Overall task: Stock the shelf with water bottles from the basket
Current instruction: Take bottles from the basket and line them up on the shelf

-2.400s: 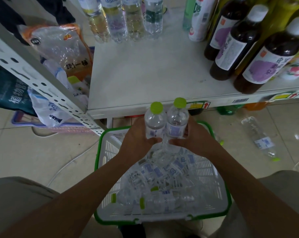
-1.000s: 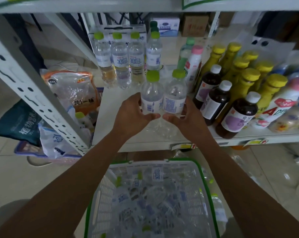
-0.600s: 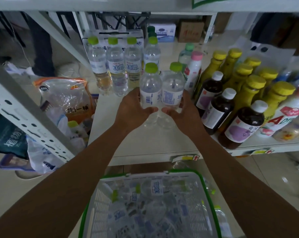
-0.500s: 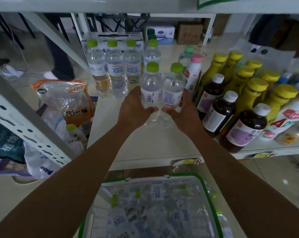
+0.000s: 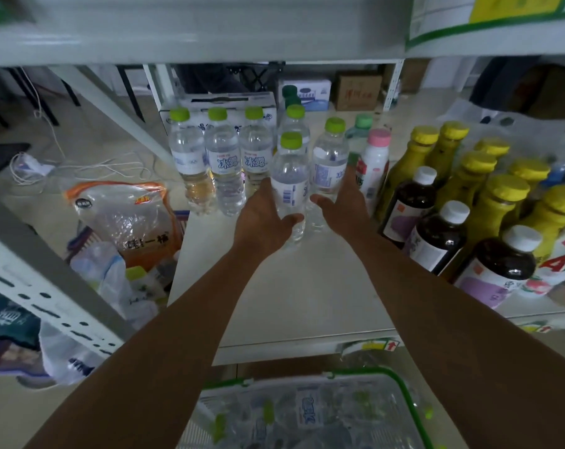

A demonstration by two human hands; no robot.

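Water bottles, 2 of them: our left hand [image 5: 263, 218] grips one [image 5: 289, 186], our right hand [image 5: 341, 202] grips the other [image 5: 329, 163], both upright on the shelf [image 5: 307, 286], now set farther back beside the standing row [image 5: 223, 157] than 0.5 s ago.

The light is dim and flat, with a cool greenish cast. The brightest patch is the pale floor behind the shelf [image 5: 294, 286], so daylight seems to come from the back. Both forearms read dark against the shelf board, and shadows under the bottles are soft and faint. The upper shelf edge [image 5: 177, 37] above is smeared by motion blur. The basket [image 5: 414, 406] below the shelf is badly out of focus, its contents a pale haze. Straight uprights left of the shelf bow outward with wide-angle distortion. No harsh glare shows.
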